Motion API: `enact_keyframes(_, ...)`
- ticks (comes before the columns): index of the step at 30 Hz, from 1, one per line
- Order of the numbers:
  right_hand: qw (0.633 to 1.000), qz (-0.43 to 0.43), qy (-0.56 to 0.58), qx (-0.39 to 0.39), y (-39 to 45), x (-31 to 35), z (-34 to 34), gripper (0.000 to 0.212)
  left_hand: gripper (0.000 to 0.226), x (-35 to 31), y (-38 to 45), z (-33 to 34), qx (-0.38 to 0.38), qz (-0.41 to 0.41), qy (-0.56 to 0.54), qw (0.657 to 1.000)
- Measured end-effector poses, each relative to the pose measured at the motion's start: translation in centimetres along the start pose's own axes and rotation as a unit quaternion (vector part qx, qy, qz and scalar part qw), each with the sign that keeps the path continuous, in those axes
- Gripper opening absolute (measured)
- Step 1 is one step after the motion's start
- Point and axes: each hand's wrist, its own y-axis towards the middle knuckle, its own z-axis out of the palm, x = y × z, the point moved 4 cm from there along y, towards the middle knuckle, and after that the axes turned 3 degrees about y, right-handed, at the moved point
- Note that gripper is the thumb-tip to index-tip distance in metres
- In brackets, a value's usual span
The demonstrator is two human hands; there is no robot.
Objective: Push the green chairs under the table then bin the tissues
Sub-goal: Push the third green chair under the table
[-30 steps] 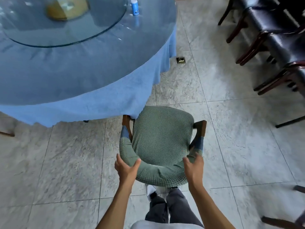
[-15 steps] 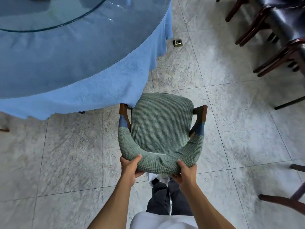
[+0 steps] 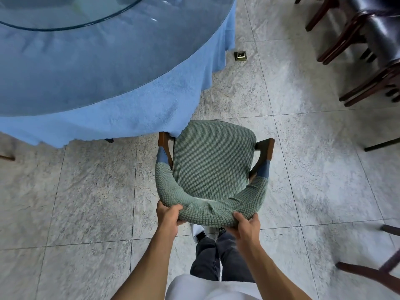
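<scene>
Grey stone-look tiles (image 3: pixel 281 148) with thin dark joints cover the floor. A round table (image 3: pixel 91 68) fills the upper left of the frame, its glass top lying over a nubbly blue cloth (image 3: pixel 129 120) that hangs in soft folds. At centre stands the green chair (image 3: pixel 213 163), seat and curved back in a waffle-knit cover, brown wooden arms showing; the seat's front left corner touches the hanging cloth edge. Dark glossy chairs (image 3: pixel 372 37) with reddish wooden legs line the upper right. The left hand (image 3: pixel 170 216) wraps the back rail's left end, fingers curled tight around it. The right hand (image 3: pixel 245 224) clasps the rail's right end the same way. A small brass floor fitting (image 3: pixel 240 56) lies near the cloth's right edge.
</scene>
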Motion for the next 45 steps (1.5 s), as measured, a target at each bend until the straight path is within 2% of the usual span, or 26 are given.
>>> enact_keyframes(14,0.991,-0.036,-0.099,0.088,1.4,3.0,1.9,0.033,0.053,3.2,-2.4,-1.0,-0.06,-0.016,-0.154,0.986)
enact_keyframes(27,0.949,-0.064,-0.244,0.191,2.8,6.6,6.5,0.029,0.055,6.0,-4.4,-0.1,-0.138,-0.061,-0.291,0.945)
enact_keyframes(33,0.942,-0.054,-0.253,0.212,2.6,7.0,6.9,0.031,0.053,6.4,-5.3,-0.1,-0.101,-0.074,-0.359,0.925)
enact_keyframes(38,0.949,-0.031,-0.239,0.204,2.2,6.7,6.6,0.034,0.069,6.8,-6.7,0.1,-0.062,-0.063,-0.406,0.91)
enact_keyframes(42,0.95,-0.014,-0.238,0.2,2.1,6.6,6.2,0.037,0.072,6.3,-7.0,0.4,-0.065,-0.053,-0.417,0.905)
enact_keyframes(45,0.948,-0.026,-0.243,0.202,2.4,6.9,6.4,0.031,0.077,6.2,-6.8,0.4,-0.077,-0.048,-0.429,0.899)
